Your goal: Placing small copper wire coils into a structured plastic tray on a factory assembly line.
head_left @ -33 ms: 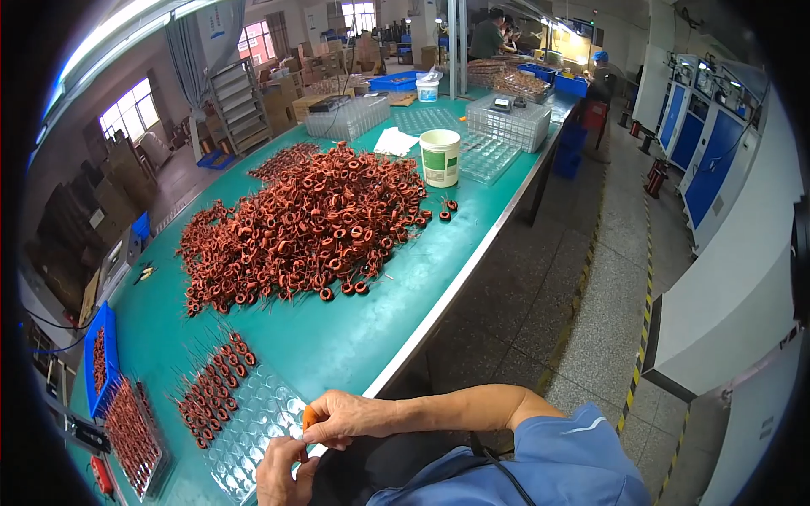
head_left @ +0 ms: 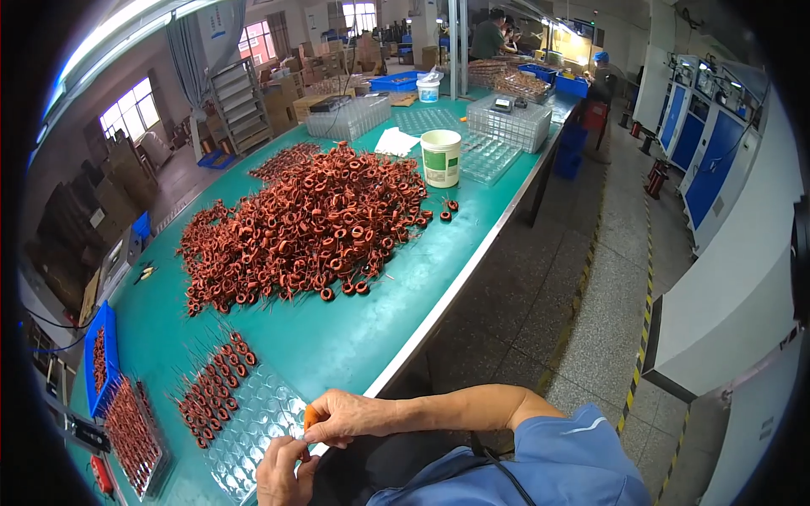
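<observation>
Close together at the table's front edge, my left hand point(head_left: 285, 474) and my right hand point(head_left: 350, 417) meet at the fingertips. Both are closed in a pinch, and whatever lies between them is too small and covered to make out. Something orange point(head_left: 312, 416), perhaps a finger cover, shows at the right hand's fingers. Beside them lies a clear plastic tray point(head_left: 240, 451) with round pockets. Rows of red-brown wound ring coils point(head_left: 218, 390) with thin wire leads fill its far left part; the pockets nearer my hands show no coils.
A big heap of ring coils point(head_left: 295, 232) covers the green table point(head_left: 329, 329). Behind it stand a white-green bucket point(head_left: 440, 158) and stacked clear trays point(head_left: 506, 122). At left are a filled tray point(head_left: 132, 438), a blue bin point(head_left: 99, 358) and small pliers point(head_left: 145, 273).
</observation>
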Available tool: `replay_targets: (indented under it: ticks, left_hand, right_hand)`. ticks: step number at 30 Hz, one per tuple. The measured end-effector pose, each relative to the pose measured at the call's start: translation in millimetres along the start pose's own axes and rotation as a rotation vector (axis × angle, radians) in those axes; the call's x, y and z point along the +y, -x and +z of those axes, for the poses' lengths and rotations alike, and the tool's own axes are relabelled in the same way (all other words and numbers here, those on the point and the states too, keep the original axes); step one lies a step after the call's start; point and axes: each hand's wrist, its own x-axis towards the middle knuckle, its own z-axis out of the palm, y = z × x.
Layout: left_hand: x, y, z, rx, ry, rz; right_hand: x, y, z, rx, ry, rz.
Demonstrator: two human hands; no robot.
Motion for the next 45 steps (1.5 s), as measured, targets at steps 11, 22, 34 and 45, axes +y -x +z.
replay_targets:
  ticks: [11, 22, 34, 45]
  left_hand:
    - [-27, -4, 41, 0.413, 0.356, -0.163]
    - [-36, 9, 63, 0.497, 1.354, -0.243]
    - [-36, 9, 67, 0.519, 1.36, -0.423]
    - [-22, -7, 74, 0.569, 1.331, -0.594]
  right_hand:
    - [-16, 0, 25, 0.462, 0.474, -0.439]
    - [-16, -21, 9, 0.223, 0.299, -0.159]
    - [12, -35, 11, 0.212, 0.19, -0.301]
    - [15, -32, -7, 0.304, 0.164, -0.399]
